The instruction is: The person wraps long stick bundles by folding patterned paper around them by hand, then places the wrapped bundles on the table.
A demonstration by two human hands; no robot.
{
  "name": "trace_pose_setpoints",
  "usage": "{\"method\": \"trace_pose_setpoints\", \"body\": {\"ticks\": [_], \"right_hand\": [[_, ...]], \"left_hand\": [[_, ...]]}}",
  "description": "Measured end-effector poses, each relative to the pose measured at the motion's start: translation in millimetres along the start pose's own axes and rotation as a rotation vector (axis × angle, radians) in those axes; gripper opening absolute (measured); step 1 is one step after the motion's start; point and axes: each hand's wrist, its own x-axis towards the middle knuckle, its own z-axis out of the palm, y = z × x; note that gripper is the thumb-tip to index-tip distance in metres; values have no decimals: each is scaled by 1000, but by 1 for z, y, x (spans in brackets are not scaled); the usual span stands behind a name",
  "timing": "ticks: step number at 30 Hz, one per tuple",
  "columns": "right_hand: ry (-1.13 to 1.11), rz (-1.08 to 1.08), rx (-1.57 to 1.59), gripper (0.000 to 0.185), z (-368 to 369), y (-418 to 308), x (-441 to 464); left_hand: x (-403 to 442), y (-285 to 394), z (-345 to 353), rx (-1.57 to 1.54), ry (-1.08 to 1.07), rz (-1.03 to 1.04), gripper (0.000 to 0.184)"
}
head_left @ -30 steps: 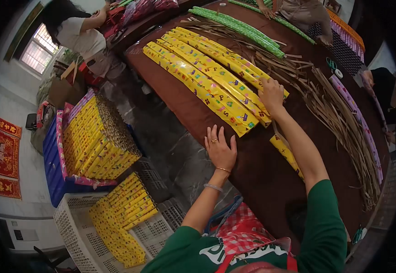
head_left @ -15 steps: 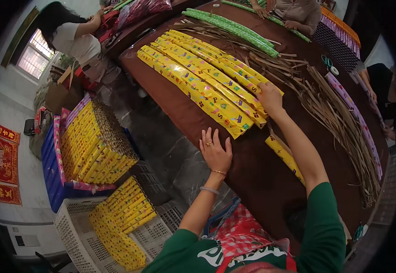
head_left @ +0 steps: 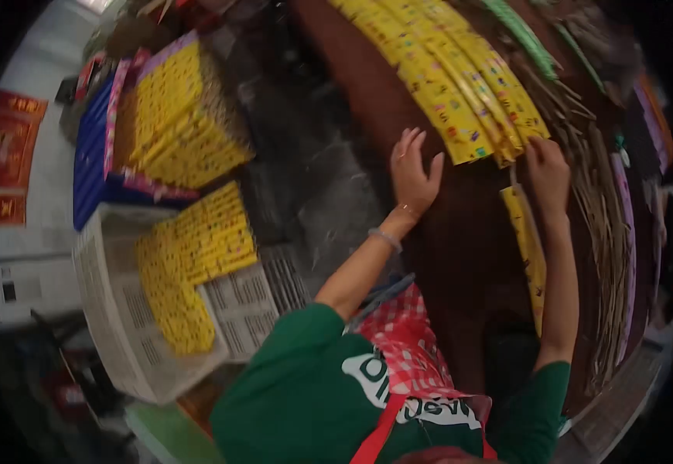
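Note:
A row of long, glossy yellow printed tubes (head_left: 449,85) lies side by side on the brown-covered table (head_left: 452,263). At the near end of the outermost tube is my right hand (head_left: 548,176), its fingers curled; motion blur hides what they hold, if anything. My left hand (head_left: 416,174) rests at the table's edge, fingers stretched and thumb apart, holding nothing. Below my right hand lies a single narrow yellow printed strip (head_left: 525,247), partly beside my forearm.
A white plastic crate (head_left: 108,309) on the left holds stacked yellow tubes. Behind it stands a blue bin (head_left: 93,155) with a taller yellow stack. Brown strips (head_left: 596,232), a green bundle (head_left: 522,35) and a long purple piece (head_left: 629,255) lie farther right on the table.
The view has swung down and left, bringing more of the crate into sight. My right hand has shifted toward the tubes' near end, fingers more curled. My left hand stays by the table edge.

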Motion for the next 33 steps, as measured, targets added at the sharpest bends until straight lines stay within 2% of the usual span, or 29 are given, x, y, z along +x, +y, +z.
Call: {"method": "trace_pose_setpoints", "body": {"ticks": [1, 2, 5, 7, 8, 10, 11, 12, 14, 16, 18, 20, 21, 23, 25, 27, 28, 29, 31, 32, 33], "right_hand": [[-32, -6, 73, 20, -11, -6, -14], [-126, 110, 89, 22, -31, -29, -27], [-204, 314, 102, 23, -58, -48, -80], [-212, 272, 149, 24, -70, -23, -118], [-191, 344, 148, 25, -76, -22, -132], [-188, 423, 138, 26, -82, -25, -145], [-170, 461, 65, 27, -84, -28, -146], [-148, 500, -12, 28, -86, -30, -148], [-198, 525, -71, 30, -88, -26, -149], [-200, 552, -131, 31, -81, -43, -140], [-231, 504, -110, 28, -76, -45, -134], [-211, 478, -88, 29, -68, -63, -124], [-255, 421, -98, 29, -69, -54, -123], [-241, 471, -75, 28, -61, -68, -120], [-230, 512, -51, 28, -58, -66, -119], [-303, 398, -47, 29, -60, -43, -124], [-303, 404, -52, 29, -60, -44, -124], [-321, 425, -87, 29, -60, -44, -123], [-344, 448, -124, 29, -58, -44, -120], [-362, 401, -128, 30, -58, -44, -118], [-383, 354, -133, 30, -59, -44, -118]], "left_hand": [[-3, -1, -7, -223, 54, -62, 36], [-11, -7, -14, -297, 117, -69, 33], [-64, -38, -39, -213, 251, -234, 29], [-125, -88, -56, -102, 210, -452, 28], [-160, -116, -67, 24, 242, -610, 27], [-228, -184, -101, -105, 374, -920, 26], [-247, -207, -130, -6, 415, -1000, 26], [-269, -241, -155, 74, 525, -1083, 28], [-279, -278, -213, 155, 601, -1337, 40], [-293, -317, -253, 274, 809, -1418, 50], [-311, -371, -302, 252, 802, -1650, 55], [-307, -393, -325, 376, 844, -1669, 64], [-241, -333, -320, 268, 937, -1772, 68], [-242, -347, -341, 286, 722, -1921, 66], [-244, -360, -344, 242, 772, -1907, 62], [-254, -376, -349, 56, 831, -1805, 54], [-271, -387, -356, -111, 779, -1742, 45], [-279, -411, -371, -109, 771, -1745, 45], [-293, -471, -398, -503, 1024, -2379, 34], [-308, -467, -399, -499, 1022, -2384, 34], [-329, -455, -402, -448, 769, -2075, 30]]}}
